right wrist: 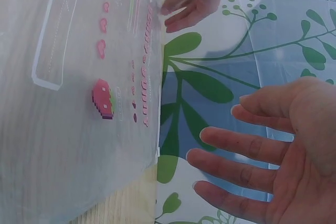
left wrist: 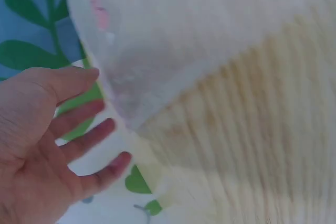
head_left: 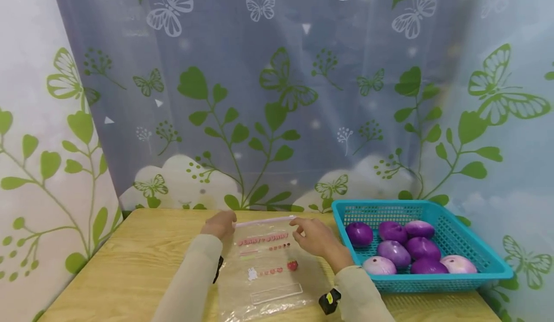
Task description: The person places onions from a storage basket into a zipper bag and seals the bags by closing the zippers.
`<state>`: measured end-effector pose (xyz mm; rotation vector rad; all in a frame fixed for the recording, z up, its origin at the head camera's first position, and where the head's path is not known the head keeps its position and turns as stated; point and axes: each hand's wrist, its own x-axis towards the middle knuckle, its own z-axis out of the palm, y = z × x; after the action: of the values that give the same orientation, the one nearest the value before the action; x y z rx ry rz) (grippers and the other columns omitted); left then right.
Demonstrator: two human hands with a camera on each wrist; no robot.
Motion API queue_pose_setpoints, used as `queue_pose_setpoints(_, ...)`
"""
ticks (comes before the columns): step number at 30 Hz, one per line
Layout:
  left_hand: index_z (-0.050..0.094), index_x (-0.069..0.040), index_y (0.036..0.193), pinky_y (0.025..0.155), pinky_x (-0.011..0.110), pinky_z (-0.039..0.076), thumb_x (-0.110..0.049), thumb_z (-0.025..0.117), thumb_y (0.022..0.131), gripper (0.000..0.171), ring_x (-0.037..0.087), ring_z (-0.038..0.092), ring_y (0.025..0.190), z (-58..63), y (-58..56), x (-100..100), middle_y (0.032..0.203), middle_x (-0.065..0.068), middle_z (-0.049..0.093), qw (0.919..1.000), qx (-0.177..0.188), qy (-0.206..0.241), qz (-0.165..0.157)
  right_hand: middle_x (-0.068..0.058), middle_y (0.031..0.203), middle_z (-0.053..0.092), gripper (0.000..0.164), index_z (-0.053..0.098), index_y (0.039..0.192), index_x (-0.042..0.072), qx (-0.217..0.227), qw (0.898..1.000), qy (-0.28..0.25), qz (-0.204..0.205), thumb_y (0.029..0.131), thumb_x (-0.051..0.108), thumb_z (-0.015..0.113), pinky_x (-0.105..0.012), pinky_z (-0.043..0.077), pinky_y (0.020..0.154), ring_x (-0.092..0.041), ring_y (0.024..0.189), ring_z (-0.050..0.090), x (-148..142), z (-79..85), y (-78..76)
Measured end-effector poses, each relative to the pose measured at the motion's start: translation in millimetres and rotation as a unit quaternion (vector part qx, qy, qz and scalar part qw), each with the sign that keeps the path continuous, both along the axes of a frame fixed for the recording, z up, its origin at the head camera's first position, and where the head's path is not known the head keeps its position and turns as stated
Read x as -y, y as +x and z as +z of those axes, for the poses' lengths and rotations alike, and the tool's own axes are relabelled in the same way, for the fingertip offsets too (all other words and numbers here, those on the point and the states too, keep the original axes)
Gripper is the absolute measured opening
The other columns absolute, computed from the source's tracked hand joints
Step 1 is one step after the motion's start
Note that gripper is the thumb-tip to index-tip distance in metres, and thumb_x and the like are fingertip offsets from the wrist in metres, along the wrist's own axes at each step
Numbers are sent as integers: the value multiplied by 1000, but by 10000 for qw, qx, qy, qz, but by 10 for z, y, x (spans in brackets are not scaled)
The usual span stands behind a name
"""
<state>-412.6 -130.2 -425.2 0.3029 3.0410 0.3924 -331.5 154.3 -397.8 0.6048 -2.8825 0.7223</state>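
Note:
A clear plastic zip bag (head_left: pixel 270 257) lies flat on the wooden table, printed with pink lettering, a small white bunny and a strawberry (right wrist: pixel 103 99). Its zip edge faces away from me. My left hand (head_left: pixel 220 224) is at the bag's far left corner; in the left wrist view its relaxed fingers are spread, with the thumb tip beside the bag's edge. Near the far right corner, my right hand (head_left: pixel 318 238) has its fingers apart and slightly bent. The right wrist view shows this right hand (right wrist: pixel 262 156) off the bag, with nothing between thumb and fingers.
To the right stands a turquoise plastic basket (head_left: pixel 472 245) holding several round purple onions (head_left: pixel 394 254), some paler than others. The wooden table (head_left: pixel 143 250) extends left of the bag. Behind it hangs a curtain (head_left: pixel 242 96) patterned with leaves and butterflies.

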Motion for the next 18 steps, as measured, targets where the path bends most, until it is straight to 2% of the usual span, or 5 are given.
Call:
queue_pose_setpoints(3,67,-6,132,106,63,54,-1,67,96,36,38,63,127,-80,-9,26,135,17,68,9997,-110,122,-180,-13,106,78,29,69,127,9,23,10000,-6,3,99,12,64,-56,60,92,-36,103,72,4,-7,-4)
queue_pose_setpoints(6,66,-6,132,106,65,53,0,68,94,39,37,64,124,-101,-13,28,132,17,69,9992,-134,214,-297,-13,105,78,29,69,127,9,20,10000,3,-11,98,12,64,-56,60,93,-36,103,71,3,-5,-6)
queue_pose_setpoints(11,66,-7,132,105,63,53,-3,75,90,43,33,66,115,-76,10,18,124,14,71,9990,-18,382,-215,-13,106,77,29,69,127,10,25,10000,12,-50,99,12,64,-56,60,92,-36,103,71,-12,-7,-12)
queue_pose_setpoints(14,69,-8,124,96,55,59,-2,77,87,39,28,67,106,-62,28,23,118,11,71,9986,58,501,-175,-13,106,77,29,69,128,10,47,10000,6,-87,99,12,64,-56,61,90,-35,102,72,-26,-11,-6)
queue_pose_setpoints(18,75,-10,103,81,41,62,2,78,84,23,20,65,91,-50,21,58,103,6,71,9975,128,659,-228,-12,107,77,29,69,128,11,77,9999,8,-74,99,13,64,-56,61,90,-34,103,71,-32,-8,10)
